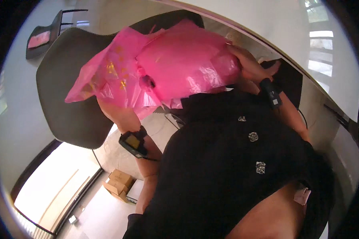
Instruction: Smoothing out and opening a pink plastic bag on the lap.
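A bulky, glossy pink plastic bag [188,62] with yellow print on its loose end lies in front of me, over dark grey chair seats. A small dark opening or object shows near its middle, too unclear to name. My right hand [241,58] grips the bag's right end, its fingers partly hidden by the plastic. At the lower left, my left hand [106,108] reaches beneath the loose printed end; its fingers are hidden. Each forearm bears a strapped black device, the left device [134,144] and the right device [270,93].
A grey chair [68,89] stands at the left, with another dark chair [37,53] beyond, holding something pink. A white tabletop [275,27] edges the upper right. Cardboard boxes [119,182] sit on the floor at lower left, near a bright glazed opening [56,185].
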### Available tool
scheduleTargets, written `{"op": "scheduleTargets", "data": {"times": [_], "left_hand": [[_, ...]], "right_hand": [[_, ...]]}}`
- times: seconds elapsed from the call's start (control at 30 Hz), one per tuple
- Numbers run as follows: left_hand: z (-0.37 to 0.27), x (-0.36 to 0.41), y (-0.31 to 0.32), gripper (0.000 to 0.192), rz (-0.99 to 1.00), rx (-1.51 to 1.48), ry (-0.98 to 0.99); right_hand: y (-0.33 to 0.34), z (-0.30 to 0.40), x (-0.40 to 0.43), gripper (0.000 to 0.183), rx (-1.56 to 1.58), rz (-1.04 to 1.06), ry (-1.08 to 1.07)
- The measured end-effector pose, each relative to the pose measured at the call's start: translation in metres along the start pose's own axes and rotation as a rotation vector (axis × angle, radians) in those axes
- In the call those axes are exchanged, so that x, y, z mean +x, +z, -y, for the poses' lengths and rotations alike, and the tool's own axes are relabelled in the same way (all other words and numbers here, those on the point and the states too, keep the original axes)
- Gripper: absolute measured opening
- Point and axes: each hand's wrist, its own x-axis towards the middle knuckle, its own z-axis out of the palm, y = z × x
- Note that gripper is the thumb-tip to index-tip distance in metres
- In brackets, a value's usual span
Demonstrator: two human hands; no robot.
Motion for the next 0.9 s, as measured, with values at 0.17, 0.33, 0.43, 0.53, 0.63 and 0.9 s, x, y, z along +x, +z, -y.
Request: {"op": "scheduleTargets", "data": {"times": [0.17,0.33,0.43,0.53,0.63,0.9], "left_hand": [[0.084,-0.014,-0.095,0.032,0.034,0.388,0.016],[0.065,-0.003,-0.072,0.039,-0.688,0.026,-0.094],[0.040,0.009,-0.035,0.044,-0.386,0.403,0.248],[0.041,0.021,-0.013,0.055,0.060,0.799,0.455],[0.082,0.020,0.003,0.061,0.422,0.699,0.236],[0.049,0.003,0.023,0.062,0.128,0.709,0.464]], "right_hand": [[0.001,-0.001,0.001,0.042,-0.029,0.002,0.031],[-0.004,-0.009,0.005,0.040,-0.031,0.024,-0.028],[0.001,-0.005,0.003,0.041,-0.095,-0.003,-0.030],[0.013,0.005,-0.006,0.040,-0.024,-0.021,-0.007],[0.011,0.006,-0.009,0.040,-0.079,-0.005,-0.054],[0.003,0.001,-0.002,0.044,-0.046,-0.052,-0.042]]}}
